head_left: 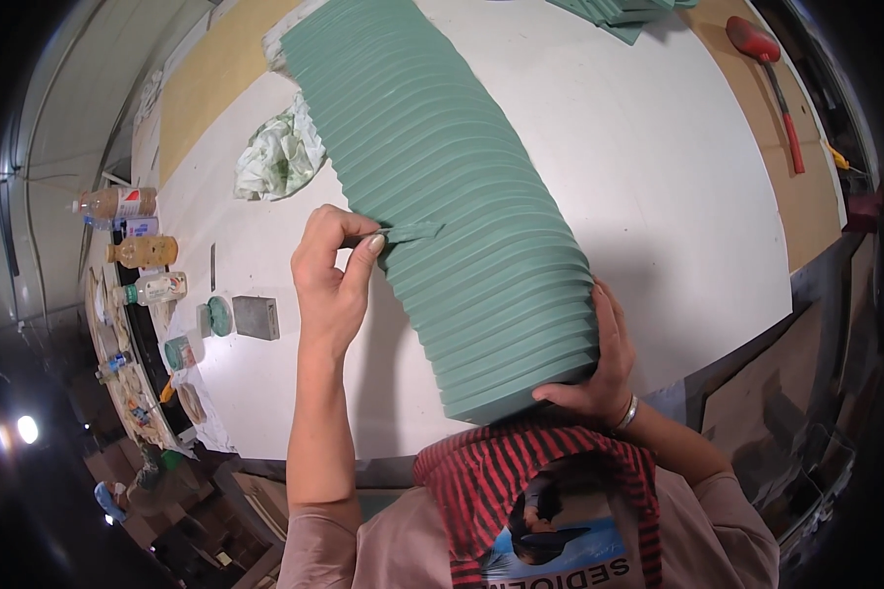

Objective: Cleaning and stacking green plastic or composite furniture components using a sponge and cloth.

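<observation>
White table (677, 177), its edges bent by the lens, with bottles (148, 252) along the left side. Item: one long row of green boards (462, 187), closely overlapped with edges showing; its near end is at the person's chest, its long axis running away and slightly to the left. Left hand (332, 260): thumb and forefinger closed on a thin tool (417, 233), kind unclear, its green-smeared end reaching rightward over the row, across the long axis. The row lies immediately right of this hand, which is the nearer of the two to the tool's end. Right hand (609, 358): partly open, fingers along the row's right side, thumb at its near end; whether it grips or merely steadies, cannot tell. Left of the row: crumpled cloth (280, 157), grey block (256, 318), round green lid (218, 316). Far right: red mallet (771, 67), well apart from both hands.
</observation>
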Action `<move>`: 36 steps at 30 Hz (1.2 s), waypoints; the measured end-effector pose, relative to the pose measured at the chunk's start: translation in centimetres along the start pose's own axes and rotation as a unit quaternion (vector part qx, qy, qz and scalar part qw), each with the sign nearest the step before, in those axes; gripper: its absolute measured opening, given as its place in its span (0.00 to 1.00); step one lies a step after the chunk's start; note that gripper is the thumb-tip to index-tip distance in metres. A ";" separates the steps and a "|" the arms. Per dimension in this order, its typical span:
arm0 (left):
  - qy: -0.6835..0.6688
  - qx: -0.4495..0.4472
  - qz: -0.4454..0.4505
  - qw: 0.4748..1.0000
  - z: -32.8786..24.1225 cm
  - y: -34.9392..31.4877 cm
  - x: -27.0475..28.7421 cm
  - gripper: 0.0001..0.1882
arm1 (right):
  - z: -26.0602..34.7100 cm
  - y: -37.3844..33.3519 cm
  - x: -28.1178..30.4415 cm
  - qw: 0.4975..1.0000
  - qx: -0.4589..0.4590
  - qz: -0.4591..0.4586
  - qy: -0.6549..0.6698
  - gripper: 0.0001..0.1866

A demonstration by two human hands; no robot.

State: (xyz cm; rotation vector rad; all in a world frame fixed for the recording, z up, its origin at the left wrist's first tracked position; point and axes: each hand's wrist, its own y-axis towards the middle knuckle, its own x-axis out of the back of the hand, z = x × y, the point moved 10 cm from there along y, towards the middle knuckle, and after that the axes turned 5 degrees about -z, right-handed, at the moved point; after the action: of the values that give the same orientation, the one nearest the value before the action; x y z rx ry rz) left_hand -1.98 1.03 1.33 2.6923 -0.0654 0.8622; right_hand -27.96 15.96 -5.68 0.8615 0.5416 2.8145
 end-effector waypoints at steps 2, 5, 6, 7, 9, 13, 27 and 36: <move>-0.002 -0.002 0.001 1.000 -0.4 0.3 0.0 0.04 | 0.0 -0.1 0.0 1.000 0.003 -0.001 -0.002 0.65; 0.012 0.004 0.007 1.000 -0.6 0.4 0.1 0.05 | -0.2 0.0 0.0 1.000 0.000 -0.004 0.000 0.65; 0.010 0.010 0.018 1.000 -0.5 0.3 0.1 0.05 | -0.1 0.0 0.0 1.000 -0.001 -0.004 0.000 0.65; 0.008 0.016 0.028 0.999 -0.4 0.2 -0.1 0.05 | -0.1 -0.1 0.0 1.000 -0.003 -0.005 0.002 0.65; 0.003 0.011 0.028 1.000 -0.3 0.7 -0.4 0.05 | -0.1 -0.1 0.0 1.000 -0.004 -0.006 0.005 0.65; -0.004 -0.009 0.025 1.000 -1.3 1.5 -0.6 0.06 | 0.0 0.0 0.0 1.000 -0.001 -0.002 -0.004 0.65; 0.029 -0.039 0.077 0.996 -3.4 3.5 -3.4 0.06 | 0.0 0.1 0.4 1.000 -0.021 -0.011 -0.002 0.66; 0.025 -0.042 0.090 0.995 -4.4 5.3 -5.7 0.07 | 0.0 0.1 0.6 1.000 -0.021 -0.018 -0.008 0.65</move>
State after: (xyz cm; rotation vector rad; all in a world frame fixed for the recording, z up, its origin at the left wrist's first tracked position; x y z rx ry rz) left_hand -9.84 -2.97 2.96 2.6138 -0.3296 0.9568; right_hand -28.45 16.01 -5.35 0.8567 0.4896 2.7741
